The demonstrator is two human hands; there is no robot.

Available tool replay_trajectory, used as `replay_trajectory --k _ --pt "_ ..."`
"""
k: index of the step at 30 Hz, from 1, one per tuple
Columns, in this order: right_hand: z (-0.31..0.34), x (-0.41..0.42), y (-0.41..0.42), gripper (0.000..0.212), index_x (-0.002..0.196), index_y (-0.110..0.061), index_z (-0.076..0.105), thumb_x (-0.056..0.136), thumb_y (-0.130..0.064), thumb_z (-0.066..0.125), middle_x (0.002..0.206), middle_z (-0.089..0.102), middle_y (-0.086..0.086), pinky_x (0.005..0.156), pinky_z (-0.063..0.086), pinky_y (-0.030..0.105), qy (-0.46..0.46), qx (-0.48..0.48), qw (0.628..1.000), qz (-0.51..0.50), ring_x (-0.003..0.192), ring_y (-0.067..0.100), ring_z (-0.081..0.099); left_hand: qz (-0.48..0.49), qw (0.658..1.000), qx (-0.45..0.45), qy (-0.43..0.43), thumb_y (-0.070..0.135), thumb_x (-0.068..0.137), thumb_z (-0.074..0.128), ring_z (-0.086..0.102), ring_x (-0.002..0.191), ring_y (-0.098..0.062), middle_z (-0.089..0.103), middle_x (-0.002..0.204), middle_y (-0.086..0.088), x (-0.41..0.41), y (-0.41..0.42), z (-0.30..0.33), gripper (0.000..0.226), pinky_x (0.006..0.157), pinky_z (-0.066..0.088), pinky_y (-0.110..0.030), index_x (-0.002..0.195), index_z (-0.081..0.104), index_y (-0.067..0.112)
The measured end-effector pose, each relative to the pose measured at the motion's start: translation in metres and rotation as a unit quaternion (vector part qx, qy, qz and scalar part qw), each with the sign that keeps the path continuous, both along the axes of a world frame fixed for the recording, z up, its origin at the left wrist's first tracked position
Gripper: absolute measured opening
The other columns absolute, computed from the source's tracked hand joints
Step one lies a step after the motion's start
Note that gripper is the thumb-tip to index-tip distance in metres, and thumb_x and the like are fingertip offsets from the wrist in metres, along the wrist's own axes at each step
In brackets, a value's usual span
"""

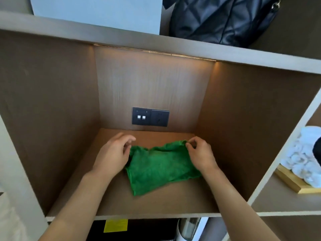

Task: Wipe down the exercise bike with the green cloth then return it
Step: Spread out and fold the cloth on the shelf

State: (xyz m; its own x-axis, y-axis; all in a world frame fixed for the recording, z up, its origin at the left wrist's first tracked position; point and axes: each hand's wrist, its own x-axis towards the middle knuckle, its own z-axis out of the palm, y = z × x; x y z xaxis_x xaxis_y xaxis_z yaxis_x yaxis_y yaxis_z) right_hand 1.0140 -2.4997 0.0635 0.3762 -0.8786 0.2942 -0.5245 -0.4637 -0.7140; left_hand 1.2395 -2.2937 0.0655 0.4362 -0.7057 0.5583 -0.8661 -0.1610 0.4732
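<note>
The green cloth [159,166] lies spread and slightly rumpled on the floor of a brown shelf compartment [121,202]. My right hand [199,155] pinches the cloth's far right corner between thumb and fingertips. My left hand [114,153] hovers at the cloth's far left corner, its fingers loosely curled and holding nothing. The exercise bike is out of view.
A black socket and switch plate [150,117] sits on the compartment's back wall. Above are a white box [97,13] and a black quilted bag [222,20]. Rolled white towels [305,157] on a gold tray [293,184] fill the right compartment. A yellow label [115,225] shows below.
</note>
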Motion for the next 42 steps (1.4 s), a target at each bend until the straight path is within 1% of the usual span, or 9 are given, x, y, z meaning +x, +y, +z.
replay_trajectory --k 3,7,14,21,25,28,31,36,42 --pt "-0.013 0.002 0.002 0.005 0.103 -0.016 0.068 0.099 -0.019 0.067 0.100 0.069 0.004 0.078 0.050 0.032 0.020 -0.041 0.999 -0.024 0.094 0.026 0.067 -0.054 0.998 0.005 0.015 0.022 0.091 0.079 0.067 0.111 -0.017 0.067 0.109 0.010 -0.006 0.000 -0.008 0.021 0.091 0.057 -0.043 0.112 0.076 0.027" --pt "-0.017 -0.007 0.010 0.025 0.097 -0.013 0.071 0.081 0.006 0.070 0.104 0.062 -0.001 0.092 0.048 0.027 -0.015 -0.133 0.985 0.108 0.100 0.017 0.062 -0.181 0.981 0.066 0.024 0.042 0.089 0.082 0.063 0.100 -0.002 0.067 0.106 0.016 -0.024 -0.001 -0.008 0.027 0.093 0.053 -0.035 0.108 0.078 0.023" --pt "-0.011 -0.023 0.017 0.049 0.101 -0.025 0.075 0.067 0.009 0.064 0.115 0.064 -0.014 0.093 0.041 0.009 0.122 0.000 0.972 0.203 0.115 0.008 0.060 -0.151 0.975 0.145 -0.075 0.086 0.079 0.054 0.041 0.128 0.005 0.043 0.137 0.032 -0.055 0.023 -0.022 0.065 0.106 0.039 -0.024 0.128 0.063 0.045" --pt "-0.018 -0.050 0.038 0.048 0.122 -0.035 0.077 0.082 -0.009 0.076 0.128 0.065 -0.028 0.106 0.037 0.004 0.132 -0.022 0.966 0.222 0.124 -0.009 0.057 -0.133 0.981 0.125 -0.064 0.042 0.098 0.062 0.055 0.130 0.001 0.055 0.142 0.028 -0.052 0.038 -0.030 0.025 0.110 0.043 -0.026 0.122 0.070 0.040" --pt "-0.030 -0.057 0.056 0.032 0.121 -0.033 0.079 0.094 -0.017 0.074 0.109 0.071 -0.030 0.084 0.046 0.003 0.086 -0.096 0.974 0.185 0.101 -0.014 0.064 -0.126 0.985 0.102 -0.064 0.027 0.100 0.066 0.064 0.124 -0.004 0.065 0.140 0.019 -0.051 0.046 -0.035 0.010 0.104 0.051 -0.029 0.106 0.073 0.028" --pt "-0.030 -0.060 0.066 0.023 0.113 -0.036 0.077 0.100 -0.018 0.069 0.095 0.074 -0.025 0.069 0.051 0.016 0.062 -0.114 0.971 0.199 0.086 -0.002 0.070 -0.107 0.990 0.074 -0.061 0.016 0.097 0.069 0.069 0.081 -0.008 0.073 0.092 0.016 -0.054 0.055 -0.033 0.008 0.076 0.044 -0.012 0.101 0.068 0.024" --pt "-0.025 -0.061 0.069 0.022 0.107 -0.038 0.072 0.100 -0.018 0.067 0.093 0.074 -0.018 0.066 0.055 0.030 0.049 -0.124 0.969 0.210 0.081 0.008 0.071 -0.098 0.992 0.049 -0.067 0.020 0.099 0.062 0.043 0.053 -0.007 0.040 0.059 0.016 -0.052 0.063 -0.022 0.006 0.053 0.022 -0.011 0.102 0.061 0.025" --pt "-0.019 -0.045 0.073 0.045 0.104 -0.030 0.073 0.075 0.004 0.070 0.100 0.068 -0.021 0.084 0.052 0.021 0.093 -0.141 0.965 0.203 0.097 0.001 0.066 -0.102 0.988 0.036 -0.106 0.028 0.102 0.064 0.059 0.066 -0.007 0.061 0.078 0.017 -0.034 0.057 -0.008 0.006 0.054 0.047 -0.030 0.108 0.066 0.028" --pt "-0.017 -0.049 0.066 0.029 0.097 -0.032 0.070 0.089 -0.004 0.071 0.091 0.071 -0.015 0.073 0.056 0.038 0.019 -0.118 0.981 0.154 0.084 0.010 0.069 -0.152 0.985 0.081 0.005 0.030 0.091 0.081 0.063 0.102 0.008 0.066 0.107 0.031 -0.012 0.057 -0.018 0.026 0.087 0.050 -0.015 0.116 0.074 0.034"
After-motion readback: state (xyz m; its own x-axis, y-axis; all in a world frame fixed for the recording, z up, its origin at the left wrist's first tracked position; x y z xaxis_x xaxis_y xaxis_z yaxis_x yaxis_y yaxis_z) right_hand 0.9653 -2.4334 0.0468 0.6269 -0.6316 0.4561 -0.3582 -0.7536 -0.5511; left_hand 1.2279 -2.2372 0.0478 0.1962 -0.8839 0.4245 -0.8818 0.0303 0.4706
